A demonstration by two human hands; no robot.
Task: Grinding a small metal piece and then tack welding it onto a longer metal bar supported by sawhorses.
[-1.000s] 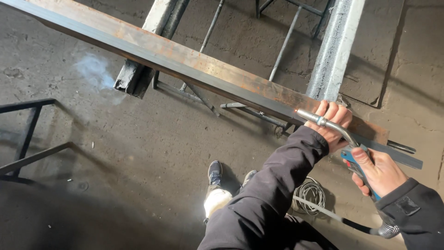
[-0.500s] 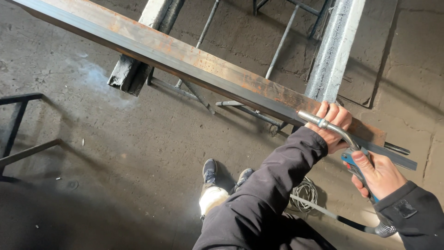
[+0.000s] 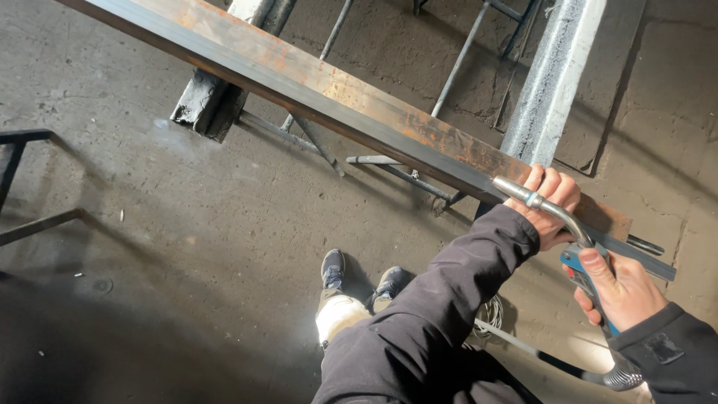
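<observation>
A long rusty steel bar (image 3: 321, 86) runs diagonally from the upper left to the right. My left hand (image 3: 552, 206) rests on its near end, fingers curled over the bar's top face. My right hand (image 3: 619, 286) grips the blue handle of a welding torch (image 3: 580, 258). The torch's curved metal neck passes over my left hand and its nozzle (image 3: 508, 189) points at the bar's near side. A hose (image 3: 568, 366) trails from the torch handle down to the floor.
A grey steel post (image 3: 550, 82) lies under the bar. Thin metal rods and a frame (image 3: 389, 168) lie on the concrete floor. A dark metal frame (image 3: 22, 187) sits at the left. My shoes (image 3: 359, 277) and a coil of wire (image 3: 490, 314) are below.
The view has shifted slightly, so the bar and floor sit a little higher and further left in the frame. Both hands hold the same grip on bar and torch.
</observation>
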